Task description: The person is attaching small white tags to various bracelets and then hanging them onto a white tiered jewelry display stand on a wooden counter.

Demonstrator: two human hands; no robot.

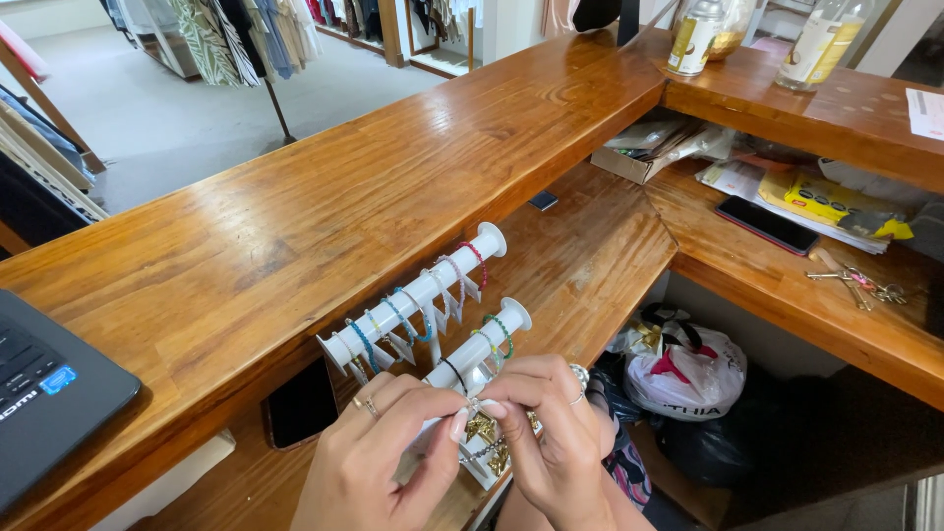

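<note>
A glossy brown wooden L-shaped counter (295,216) is seen, with a lower wooden shelf (590,256) behind it. On the top, a dark laptop (49,393) lies near left; two bottles (757,34) stand far right. A white two-bar bracelet stand (423,295), a black phone (767,224) and keys (855,283) are set on the shelf.

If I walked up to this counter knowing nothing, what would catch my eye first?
Probably the two hands at the bottom centre: the left hand and right hand pinch a small piece of jewellery between their fingertips. Just behind them stands a white bracelet stand with two bars strung with colourful beaded bracelets. All of this sits on a long, glossy wooden counter that bends round to the right.
</note>
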